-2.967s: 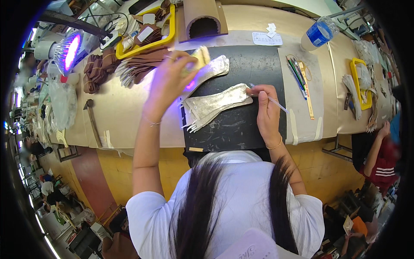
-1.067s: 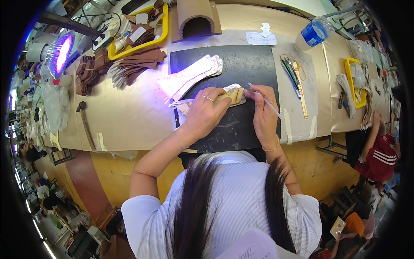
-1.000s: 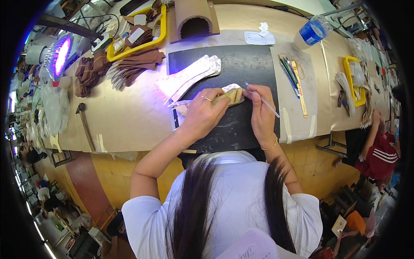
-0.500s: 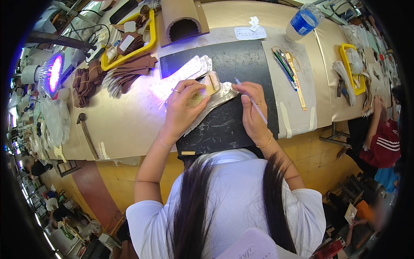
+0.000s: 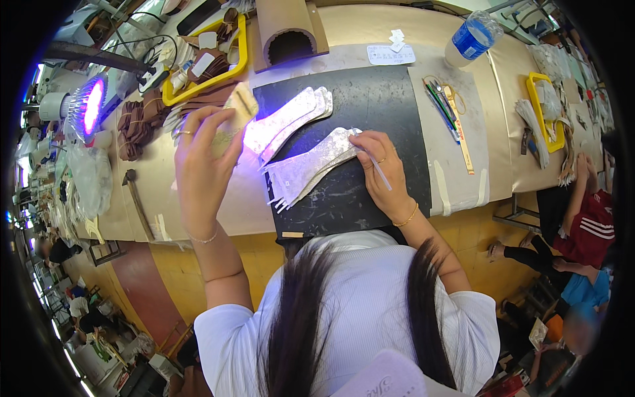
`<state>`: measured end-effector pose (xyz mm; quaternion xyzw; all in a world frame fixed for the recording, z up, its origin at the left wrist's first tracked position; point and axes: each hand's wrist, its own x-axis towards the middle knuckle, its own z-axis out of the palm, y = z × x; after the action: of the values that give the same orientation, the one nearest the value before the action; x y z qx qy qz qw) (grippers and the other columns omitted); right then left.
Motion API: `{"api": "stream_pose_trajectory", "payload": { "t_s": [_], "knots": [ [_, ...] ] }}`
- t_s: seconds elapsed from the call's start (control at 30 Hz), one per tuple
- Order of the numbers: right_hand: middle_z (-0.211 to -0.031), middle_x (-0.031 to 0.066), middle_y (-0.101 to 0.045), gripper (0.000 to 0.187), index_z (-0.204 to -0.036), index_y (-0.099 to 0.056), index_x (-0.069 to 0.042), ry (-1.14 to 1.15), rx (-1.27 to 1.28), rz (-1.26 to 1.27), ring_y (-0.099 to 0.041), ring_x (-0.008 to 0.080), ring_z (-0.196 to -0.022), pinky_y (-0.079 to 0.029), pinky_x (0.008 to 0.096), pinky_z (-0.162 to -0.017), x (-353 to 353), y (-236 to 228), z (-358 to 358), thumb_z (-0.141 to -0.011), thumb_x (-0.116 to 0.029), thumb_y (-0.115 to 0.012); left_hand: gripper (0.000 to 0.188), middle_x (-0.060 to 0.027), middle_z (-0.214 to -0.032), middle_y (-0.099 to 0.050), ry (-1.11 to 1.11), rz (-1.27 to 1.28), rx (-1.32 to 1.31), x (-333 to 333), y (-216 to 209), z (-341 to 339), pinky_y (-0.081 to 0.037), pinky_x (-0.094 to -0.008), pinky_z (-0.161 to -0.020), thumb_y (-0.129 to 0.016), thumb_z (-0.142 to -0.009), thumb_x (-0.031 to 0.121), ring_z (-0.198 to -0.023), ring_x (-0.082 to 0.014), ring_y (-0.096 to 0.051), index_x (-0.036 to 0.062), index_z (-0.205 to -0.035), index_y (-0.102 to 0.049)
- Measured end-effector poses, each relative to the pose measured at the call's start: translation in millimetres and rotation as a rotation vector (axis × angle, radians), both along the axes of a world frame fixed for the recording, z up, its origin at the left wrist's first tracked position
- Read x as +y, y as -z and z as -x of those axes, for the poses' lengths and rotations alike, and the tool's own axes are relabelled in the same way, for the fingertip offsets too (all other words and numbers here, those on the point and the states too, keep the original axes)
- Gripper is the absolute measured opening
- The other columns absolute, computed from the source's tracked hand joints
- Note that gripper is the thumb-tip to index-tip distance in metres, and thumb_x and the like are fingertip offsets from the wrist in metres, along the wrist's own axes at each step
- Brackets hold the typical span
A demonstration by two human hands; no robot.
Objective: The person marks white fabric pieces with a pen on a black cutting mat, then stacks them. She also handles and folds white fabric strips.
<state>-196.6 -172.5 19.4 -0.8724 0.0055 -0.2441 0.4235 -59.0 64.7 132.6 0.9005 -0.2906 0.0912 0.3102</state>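
Note:
Raised over the table's left part, my left hand (image 5: 202, 155) is closed on a cream, block-like pad (image 5: 241, 103) with a dark line across it. My right hand (image 5: 385, 173) pinches a thin pale stick (image 5: 381, 173), pen-like in shape. Its fingertips rest at the wide end of a fanned stack of silvery-white strips (image 5: 307, 164) on the black mat (image 5: 370, 92). Another stack of similar strips (image 5: 291, 119) lies just beyond, partly under violet light. The strips have wide rounded ends and narrower middles.
A lit violet lamp (image 5: 92, 109) stands at the left, near bundled brown strips (image 5: 132, 129) and a yellow basket (image 5: 241, 56). A hammer (image 5: 137, 205) lies at front left. Pens (image 5: 444, 109) and a water bottle (image 5: 468, 41) are to the right. Co-workers sit at far right.
My left hand has lifted the cream pad off the strips and moved left. My right hand stays near the strips' end with the stick. The near stack now shows fully.

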Motion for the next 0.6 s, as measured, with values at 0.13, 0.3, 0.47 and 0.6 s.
{"api": "stream_pose_trajectory", "payload": {
  "t_s": [0.13, 0.3, 0.47, 0.6],
  "knots": [
    [-0.111, 0.0138, -0.062, 0.022, -0.118, -0.063, -0.008, 0.003, 0.011, -0.01, -0.06, 0.0344, -0.098, -0.049, 0.0415, -0.088, 1, 1, 1, -0.096, -0.009, -0.063, 0.027, -0.0113, -0.108, -0.066, 0.198, 0.018, 0.012, -28, 36, -21, -0.053, -0.0378, -0.084, -0.079, -0.082, 0.012, -0.093, -0.0296, -0.067, 0.0034, -0.106, -0.07],
    [-0.11, 0.0138, -0.062, 0.02, -0.116, -0.062, -0.006, -0.001, 0.009, -0.052, -0.06, 0.0347, -0.1, -0.049, 0.0408, -0.089, -1, 0, 3, -0.097, -0.009, -0.062, 0.026, -0.0117, -0.104, -0.073, 0.15, 0.092, 0.19, -40, 68, -32, -0.054, -0.0346, -0.085, -0.077, -0.085, 0.016, -0.092, -0.0268, -0.07, 0.0019, -0.106, -0.073],
    [-0.109, 0.0161, -0.063, 0.017, -0.115, -0.062, -0.002, 0.036, -0.037, -0.13, -0.061, 0.0343, -0.101, -0.048, 0.0397, -0.09, -12, -2, 3, -0.1, -0.01, -0.057, 0.025, -0.0134, -0.102, -0.073, 0.041, 0.248, 0.134, -15, 35, -18, -0.054, -0.0294, -0.078, -0.071, -0.091, 0.011, -0.085, -0.0212, -0.07, 0.0013, -0.114, -0.072],
    [-0.112, 0.0146, -0.062, 0.026, -0.119, -0.061, -0.001, 0.013, 0.042, -0.182, -0.063, 0.0272, -0.106, -0.049, 0.0342, -0.093, -17, -1, -4, -0.108, -0.019, -0.047, 0.025, -0.0141, -0.095, -0.072, 0.035, 0.185, 0.351, -15, 20, 6, -0.054, -0.0292, -0.074, -0.065, -0.094, 0.006, -0.078, -0.0206, -0.068, 0.0015, -0.119, -0.069]
  ]
}}
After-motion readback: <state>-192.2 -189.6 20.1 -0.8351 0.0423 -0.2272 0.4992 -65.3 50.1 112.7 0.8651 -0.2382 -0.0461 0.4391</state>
